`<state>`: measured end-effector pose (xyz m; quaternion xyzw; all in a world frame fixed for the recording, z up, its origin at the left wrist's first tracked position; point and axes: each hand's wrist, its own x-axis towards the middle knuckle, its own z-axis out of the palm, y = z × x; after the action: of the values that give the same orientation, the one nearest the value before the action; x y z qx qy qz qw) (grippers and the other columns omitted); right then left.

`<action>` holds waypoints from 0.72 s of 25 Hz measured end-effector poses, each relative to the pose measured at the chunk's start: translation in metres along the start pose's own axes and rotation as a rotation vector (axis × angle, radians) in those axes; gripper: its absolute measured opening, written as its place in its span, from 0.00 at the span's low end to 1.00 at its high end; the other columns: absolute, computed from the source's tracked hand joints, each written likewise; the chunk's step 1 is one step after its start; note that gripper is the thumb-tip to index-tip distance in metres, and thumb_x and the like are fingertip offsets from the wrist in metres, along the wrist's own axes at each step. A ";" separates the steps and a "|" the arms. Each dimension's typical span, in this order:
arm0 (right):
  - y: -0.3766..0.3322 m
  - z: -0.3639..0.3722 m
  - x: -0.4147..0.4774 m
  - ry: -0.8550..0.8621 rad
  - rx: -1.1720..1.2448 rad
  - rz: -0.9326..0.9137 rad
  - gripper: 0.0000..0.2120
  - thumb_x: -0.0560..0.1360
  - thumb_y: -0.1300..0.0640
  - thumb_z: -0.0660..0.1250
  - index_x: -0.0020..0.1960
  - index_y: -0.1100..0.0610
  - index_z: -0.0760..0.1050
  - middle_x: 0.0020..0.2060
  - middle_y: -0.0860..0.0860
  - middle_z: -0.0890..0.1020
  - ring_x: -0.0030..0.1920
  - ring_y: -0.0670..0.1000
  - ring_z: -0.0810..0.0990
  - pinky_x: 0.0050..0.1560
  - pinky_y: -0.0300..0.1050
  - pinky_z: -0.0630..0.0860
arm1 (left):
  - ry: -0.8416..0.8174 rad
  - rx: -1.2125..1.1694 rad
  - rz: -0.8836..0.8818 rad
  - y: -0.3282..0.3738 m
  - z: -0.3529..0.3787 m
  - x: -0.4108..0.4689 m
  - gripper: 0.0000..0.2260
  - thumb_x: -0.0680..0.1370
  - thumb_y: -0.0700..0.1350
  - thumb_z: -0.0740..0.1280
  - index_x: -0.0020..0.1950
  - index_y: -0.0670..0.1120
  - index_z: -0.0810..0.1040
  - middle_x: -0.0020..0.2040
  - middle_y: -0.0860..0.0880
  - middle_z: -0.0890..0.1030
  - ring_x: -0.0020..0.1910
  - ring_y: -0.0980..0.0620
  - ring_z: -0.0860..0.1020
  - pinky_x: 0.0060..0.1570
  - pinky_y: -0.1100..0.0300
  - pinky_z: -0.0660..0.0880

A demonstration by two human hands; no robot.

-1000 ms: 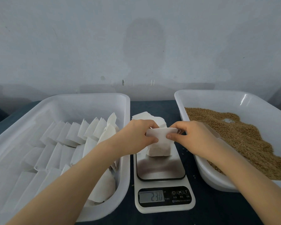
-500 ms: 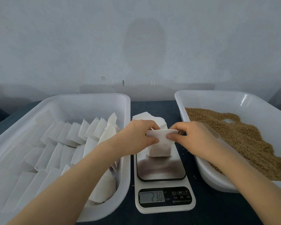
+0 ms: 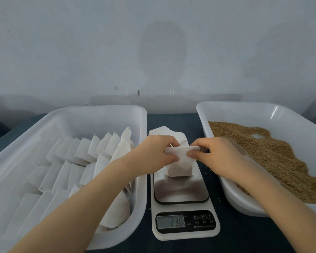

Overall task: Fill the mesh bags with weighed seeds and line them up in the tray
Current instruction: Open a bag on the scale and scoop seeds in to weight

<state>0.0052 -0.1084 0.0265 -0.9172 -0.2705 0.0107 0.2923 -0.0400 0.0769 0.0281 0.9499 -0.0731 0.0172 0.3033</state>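
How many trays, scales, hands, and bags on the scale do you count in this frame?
trays: 2, the bag tray and the seed tray
scale: 1
bag on the scale: 1
hands: 2, left hand and right hand, both pinching that bag
total: 6

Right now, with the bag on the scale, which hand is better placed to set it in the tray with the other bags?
Probably the left hand: it pinches the mesh bag and sits beside the bag tray. The right hand is on the seed tray side.
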 end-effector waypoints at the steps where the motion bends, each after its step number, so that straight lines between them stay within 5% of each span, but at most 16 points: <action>1: 0.000 0.000 0.000 0.002 0.001 -0.003 0.05 0.75 0.48 0.67 0.45 0.47 0.80 0.35 0.45 0.80 0.30 0.29 0.72 0.32 0.22 0.65 | 0.001 0.002 0.001 0.000 0.000 0.000 0.09 0.76 0.46 0.69 0.56 0.50 0.78 0.39 0.60 0.74 0.35 0.62 0.73 0.36 0.78 0.67; 9: -0.007 0.000 -0.002 0.015 0.064 -0.067 0.03 0.74 0.51 0.69 0.42 0.45 0.79 0.28 0.44 0.77 0.29 0.32 0.73 0.32 0.24 0.66 | 0.029 0.019 0.012 0.000 0.004 0.003 0.07 0.77 0.47 0.69 0.38 0.51 0.76 0.31 0.57 0.72 0.28 0.65 0.71 0.30 0.75 0.66; 13: -0.007 0.001 -0.002 -0.040 0.017 -0.054 0.05 0.72 0.49 0.72 0.40 0.41 0.76 0.25 0.31 0.75 0.28 0.31 0.72 0.31 0.23 0.66 | 0.062 -0.001 0.036 0.000 0.003 0.002 0.06 0.78 0.47 0.67 0.46 0.46 0.80 0.32 0.58 0.73 0.29 0.67 0.72 0.31 0.76 0.66; 16: -0.002 0.002 0.000 -0.027 0.034 -0.028 0.04 0.73 0.50 0.71 0.39 0.46 0.79 0.23 0.42 0.75 0.26 0.36 0.72 0.30 0.26 0.67 | 0.073 -0.042 0.048 0.000 0.004 0.000 0.06 0.77 0.48 0.68 0.46 0.46 0.80 0.33 0.58 0.74 0.29 0.68 0.72 0.32 0.76 0.67; 18: -0.001 0.003 0.000 -0.023 0.046 -0.041 0.04 0.73 0.50 0.71 0.40 0.47 0.80 0.24 0.41 0.75 0.26 0.37 0.72 0.31 0.27 0.67 | 0.055 -0.089 0.045 0.001 0.005 -0.001 0.07 0.76 0.49 0.70 0.47 0.46 0.81 0.35 0.57 0.76 0.30 0.66 0.73 0.31 0.75 0.67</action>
<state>0.0042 -0.1063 0.0242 -0.9043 -0.2925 0.0217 0.3103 -0.0411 0.0735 0.0244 0.9327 -0.0868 0.0469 0.3468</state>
